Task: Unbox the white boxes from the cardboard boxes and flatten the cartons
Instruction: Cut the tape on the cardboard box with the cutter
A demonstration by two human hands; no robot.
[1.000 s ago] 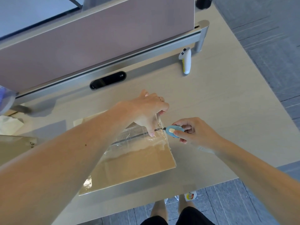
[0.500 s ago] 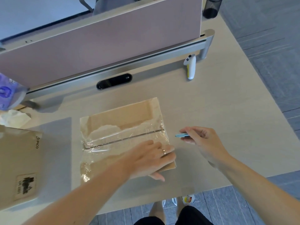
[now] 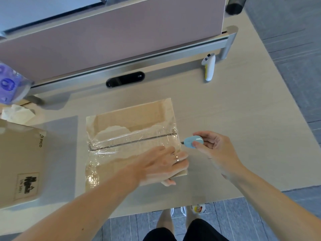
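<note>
Head: carton (image 3: 128, 119) under left grip (image 3: 161, 164); cutter (image 3: 192, 141) in right grip (image 3: 213, 148).

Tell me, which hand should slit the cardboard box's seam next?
The right hand: it holds the small blue oval cutter, blade tip at the seam's right end of the film-covered brown cardboard box. The left hand presses flat on that box.

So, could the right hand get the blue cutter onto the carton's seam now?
Probably yes: the right hand holds the cutter at the seam's right end; the left hand presses the carton clear of it.
</note>
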